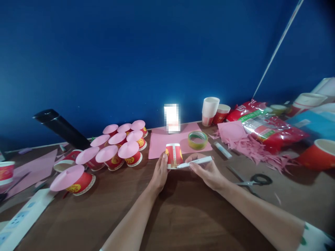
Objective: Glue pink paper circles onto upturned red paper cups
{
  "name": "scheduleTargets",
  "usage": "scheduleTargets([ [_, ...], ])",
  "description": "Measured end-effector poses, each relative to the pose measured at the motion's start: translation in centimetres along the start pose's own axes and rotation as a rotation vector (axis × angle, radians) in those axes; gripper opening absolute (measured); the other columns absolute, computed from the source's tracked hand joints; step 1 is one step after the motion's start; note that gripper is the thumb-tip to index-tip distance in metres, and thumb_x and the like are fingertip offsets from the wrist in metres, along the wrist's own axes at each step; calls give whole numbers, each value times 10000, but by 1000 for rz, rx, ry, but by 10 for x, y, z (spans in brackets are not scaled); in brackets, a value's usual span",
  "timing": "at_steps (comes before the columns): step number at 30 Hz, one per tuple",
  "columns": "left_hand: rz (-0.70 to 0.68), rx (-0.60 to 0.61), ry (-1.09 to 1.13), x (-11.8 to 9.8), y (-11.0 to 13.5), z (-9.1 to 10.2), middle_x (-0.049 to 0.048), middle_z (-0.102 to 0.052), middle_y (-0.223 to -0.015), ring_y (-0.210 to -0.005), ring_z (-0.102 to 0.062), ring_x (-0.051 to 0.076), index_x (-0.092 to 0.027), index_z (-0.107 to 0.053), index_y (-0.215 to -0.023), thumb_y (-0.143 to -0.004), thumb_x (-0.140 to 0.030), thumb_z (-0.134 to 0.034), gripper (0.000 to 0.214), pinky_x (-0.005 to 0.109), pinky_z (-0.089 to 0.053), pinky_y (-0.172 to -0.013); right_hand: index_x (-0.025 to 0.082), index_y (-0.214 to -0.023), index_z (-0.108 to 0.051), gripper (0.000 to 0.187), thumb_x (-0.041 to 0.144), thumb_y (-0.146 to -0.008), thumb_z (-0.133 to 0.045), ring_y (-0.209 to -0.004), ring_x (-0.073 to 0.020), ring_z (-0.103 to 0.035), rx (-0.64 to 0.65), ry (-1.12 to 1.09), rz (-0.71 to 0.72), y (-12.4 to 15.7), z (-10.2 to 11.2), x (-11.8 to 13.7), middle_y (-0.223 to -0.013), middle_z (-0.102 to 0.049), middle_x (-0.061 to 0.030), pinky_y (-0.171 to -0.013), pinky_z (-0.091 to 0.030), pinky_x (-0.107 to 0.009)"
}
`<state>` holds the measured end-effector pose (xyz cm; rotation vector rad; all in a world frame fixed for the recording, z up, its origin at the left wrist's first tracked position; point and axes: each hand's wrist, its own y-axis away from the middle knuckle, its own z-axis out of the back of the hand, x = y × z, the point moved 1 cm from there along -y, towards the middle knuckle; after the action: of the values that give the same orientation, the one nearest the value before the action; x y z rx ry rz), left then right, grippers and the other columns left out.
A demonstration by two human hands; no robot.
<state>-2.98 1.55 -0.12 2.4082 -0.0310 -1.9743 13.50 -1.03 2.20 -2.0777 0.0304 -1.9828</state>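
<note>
My left hand (160, 171) is closed around the side of a red and white paper cup (173, 156) with gold patterns, held just above the table. In the fingers of my right hand (205, 170) is a slim white marker pen (200, 160). Its tip meets or comes very near the cup's lower edge; which of the two I cannot tell. Behind the cup lie a pink paper sheet (159, 144) and a roll of greenish-yellow tape (198, 140). A white glue stick (222, 150) rests to the right of my right hand.
Several red cups topped with pink paper cones (128, 149) stand at left, near a black bottle (61, 127) and a white power strip (26, 216). On the right are scissors (252, 182), pink paper scraps (258, 150), a red plastic bag (272, 129) and stacked cups (210, 109).
</note>
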Motion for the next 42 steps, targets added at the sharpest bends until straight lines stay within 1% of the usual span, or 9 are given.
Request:
scheduleTargets([
  [4,28,47,87,4,-1,0,92,-637,-975,-873,-592,208,-175,-548,-1045,-782,-498,-456,426,278,-475,-709,162,-860,-572,218,363,-773,-573,-518,-82,-360,-39,-68,-4,0,1,-3,-597,-439,23,-455,-303,-212],
  [12,45,76,160,1,0,0,80,-632,-1011,-911,-592,205,-189,-527,-1083,-783,-461,-487,407,314,-456,-786,176,-839,-550,178,329,-761,-595,-511,-76,-359,-63,-98,6,2,-2,2,-599,-448,32,-457,-301,-208],
  [16,48,104,233,-2,0,-1,70,-624,-1047,-959,-582,207,-193,-525,-1091,-761,-449,-526,417,340,-433,-841,178,-803,-554,187,358,-765,-583,-508,-84,-382,-152,-41,50,1,-5,3,-569,-445,35,-473,-327,-214],
  [20,38,107,257,-3,-1,-2,76,-626,-1037,-969,-578,216,-185,-554,-1012,-765,-442,-522,358,338,-448,-828,174,-765,-546,166,337,-793,-546,-529,-97,-419,-180,35,82,5,-6,1,-614,-487,9,-489,-348,-221],
  [26,31,56,256,3,-4,-2,99,-604,-1066,-998,-563,232,-183,-566,-974,-768,-452,-508,344,326,-461,-823,181,-815,-589,105,273,-774,-559,-582,-120,-493,-165,174,111,13,-7,3,-718,-582,-30,-524,-385,-224],
  [29,32,70,252,4,-5,-1,109,-603,-1045,-987,-565,238,-160,-553,-981,-773,-462,-495,372,344,-457,-830,181,-874,-601,134,257,-770,-562,-628,-144,-536,-179,200,137,12,-6,3,-752,-610,-45,-539,-410,-233],
  [33,32,65,245,6,-5,-1,105,-603,-1042,-961,-573,226,-163,-547,-995,-789,-451,-476,361,346,-457,-826,182,-866,-612,124,251,-779,-557,-683,-169,-574,-188,230,173,10,-6,4,-765,-631,-52,-580,-445,-252],
  [39,16,91,221,7,-3,1,107,-611,-1011,-916,-584,221,-177,-567,-975,-785,-447,-484,340,332,-470,-794,185,-882,-618,124,227,-793,-542,-776,-178,-594,-176,293,249,9,-9,5,-846,-646,-58,-731,-460,-285],
  [42,14,108,219,5,-2,1,92,-611,-988,-886,-587,201,-175,-566,-964,-788,-439,-487,326,319,-471,-780,178,-877,-611,125,238,-797,-534,-783,-180,-600,-180,319,287,9,-9,5,-847,-650,-59,-749,-463,-292],
])
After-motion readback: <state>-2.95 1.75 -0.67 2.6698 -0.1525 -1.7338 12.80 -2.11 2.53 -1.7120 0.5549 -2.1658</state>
